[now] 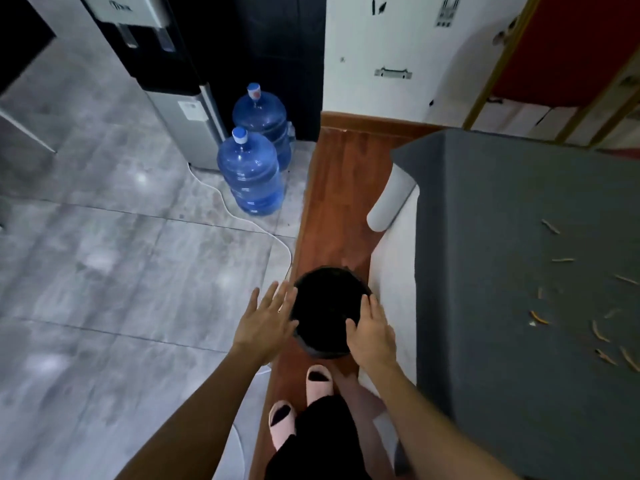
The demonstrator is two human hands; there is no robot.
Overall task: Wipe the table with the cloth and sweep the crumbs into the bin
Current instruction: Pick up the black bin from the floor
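Note:
A round black bin (325,306) stands on the wooden floor strip just left of the table. My left hand (268,320) is spread flat against the bin's left side, fingers apart. My right hand (372,329) rests on the bin's right rim, fingers over the edge. The table (519,271) on the right is covered in dark grey cloth. Several thin brown crumbs (540,318) lie scattered near its right edge. No wiping cloth is in view.
Two blue water jugs (251,171) stand by a water dispenser (180,98) at the back. A white cable (242,220) snakes over the grey tiles. A white table leg (391,199) is beside the bin. My pink slippers (318,379) stand on the wooden strip.

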